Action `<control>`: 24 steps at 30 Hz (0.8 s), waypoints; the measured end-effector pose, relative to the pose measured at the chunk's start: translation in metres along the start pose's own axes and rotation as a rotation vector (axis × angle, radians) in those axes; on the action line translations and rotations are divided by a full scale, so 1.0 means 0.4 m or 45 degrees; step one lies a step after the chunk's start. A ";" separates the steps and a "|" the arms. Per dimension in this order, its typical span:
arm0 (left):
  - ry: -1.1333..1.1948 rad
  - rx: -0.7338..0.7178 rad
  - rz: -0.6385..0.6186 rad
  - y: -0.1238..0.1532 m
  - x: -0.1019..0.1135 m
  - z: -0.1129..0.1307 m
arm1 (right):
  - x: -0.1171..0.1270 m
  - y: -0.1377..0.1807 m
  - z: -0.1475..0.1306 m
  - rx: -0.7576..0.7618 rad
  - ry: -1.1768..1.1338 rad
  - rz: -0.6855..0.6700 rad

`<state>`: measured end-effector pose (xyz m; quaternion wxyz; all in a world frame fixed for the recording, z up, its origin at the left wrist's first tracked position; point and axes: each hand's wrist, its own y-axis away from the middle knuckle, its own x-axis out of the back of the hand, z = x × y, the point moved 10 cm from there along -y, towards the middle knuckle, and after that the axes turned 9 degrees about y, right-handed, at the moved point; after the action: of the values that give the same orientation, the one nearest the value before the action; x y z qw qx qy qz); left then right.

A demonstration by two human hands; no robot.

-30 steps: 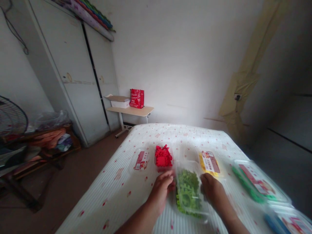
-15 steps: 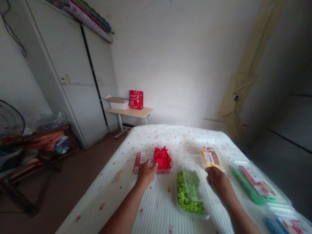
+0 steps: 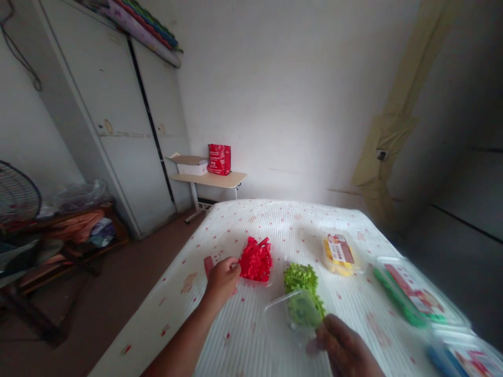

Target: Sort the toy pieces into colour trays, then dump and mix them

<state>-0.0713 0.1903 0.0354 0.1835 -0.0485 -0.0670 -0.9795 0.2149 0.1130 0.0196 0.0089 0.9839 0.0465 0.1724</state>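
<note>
left hand clamped on red block tray (tilted); right hand grips clear box by green blocks

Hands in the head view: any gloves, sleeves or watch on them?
No. The left hand and right hand are bare, no gloves. The left forearm shows no sleeve, watch or band up to the frame edge. The right hand is blurred, so rings cannot be ruled out.

- bed sheet: white, finely striped, scattered red specks
- box of red pieces: bright red throughout
- green pieces: leaf green
- clear box: see-through, tinged green
- yellow pack: red-and-white label
- bag: red
</note>
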 end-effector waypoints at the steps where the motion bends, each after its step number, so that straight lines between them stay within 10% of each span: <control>1: -0.011 -0.002 0.009 0.010 0.016 -0.002 | 0.009 -0.012 -0.005 -0.021 0.021 0.015; 14: -0.001 0.089 -0.034 0.245 0.069 -0.127 | 0.098 -0.086 -0.047 -0.195 -0.149 0.220; 24: 0.130 0.038 -0.034 0.312 0.027 -0.130 | -0.048 -0.036 -0.066 -0.180 -0.229 0.188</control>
<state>-0.0392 0.0634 -0.0005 0.1741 0.0050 -0.0726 -0.9820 0.1869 0.1254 0.0373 0.0698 0.9930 -0.0392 0.0864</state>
